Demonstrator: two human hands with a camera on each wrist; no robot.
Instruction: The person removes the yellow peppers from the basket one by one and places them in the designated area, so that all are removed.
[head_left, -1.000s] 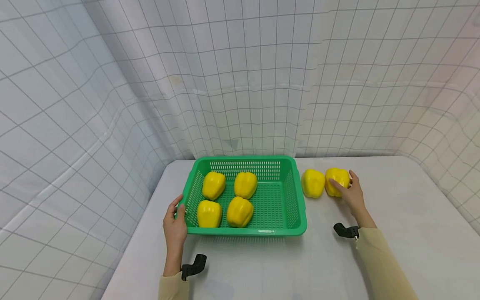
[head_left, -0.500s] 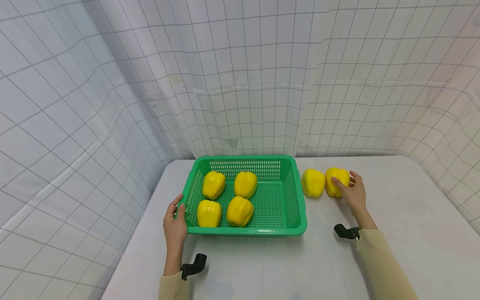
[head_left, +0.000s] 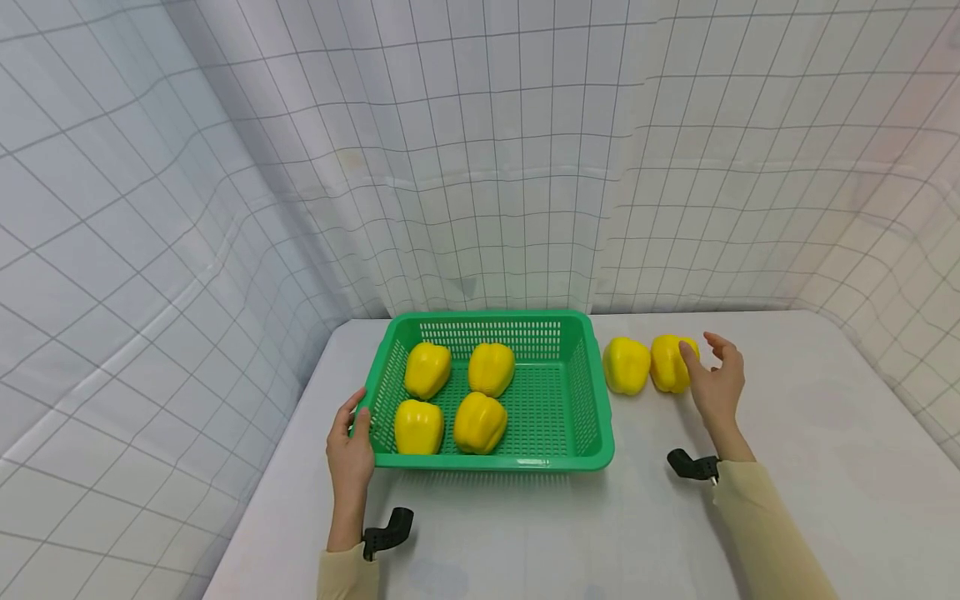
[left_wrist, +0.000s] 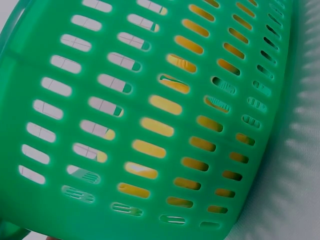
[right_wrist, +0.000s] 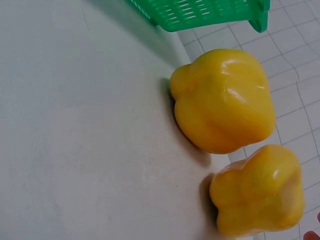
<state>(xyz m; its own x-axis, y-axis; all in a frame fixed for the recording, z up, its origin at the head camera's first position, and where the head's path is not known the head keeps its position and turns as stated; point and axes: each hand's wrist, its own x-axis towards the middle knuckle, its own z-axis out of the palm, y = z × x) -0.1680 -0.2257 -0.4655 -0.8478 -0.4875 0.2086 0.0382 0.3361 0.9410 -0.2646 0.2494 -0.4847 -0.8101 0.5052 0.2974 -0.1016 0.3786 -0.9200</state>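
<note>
My left hand [head_left: 349, 446] holds the left rim of a green plastic basket [head_left: 495, 463], thumb at the rim. In the left wrist view the slotted basket wall [left_wrist: 95, 115] fills most of the frame, with yellow showing through. Several yellow bell peppers [head_left: 480, 423] lie in the basket's left and middle part. Two more bell peppers sit side by side on the table to its right: a nearer-to-basket pepper [head_left: 626, 367] and an outer pepper [head_left: 670, 364]. Beside the outer one is my right hand [head_left: 717, 385], thumb and fingers spread, holding nothing. Its fingertips [right_wrist: 312, 235] barely enter the right wrist view, apart from the pepper.
A white table [head_left: 525, 533] carries everything. White gridded curtains [head_left: 480, 208] hang behind and along both sides. The basket's right half shows its bare slotted floor. Black camera mounts [head_left: 390, 533] sit on both wrists.
My right hand has let go of the outer bell pepper and drawn slightly to the right, its fingers spreading. The peppers, basket and left hand look unmoved.
</note>
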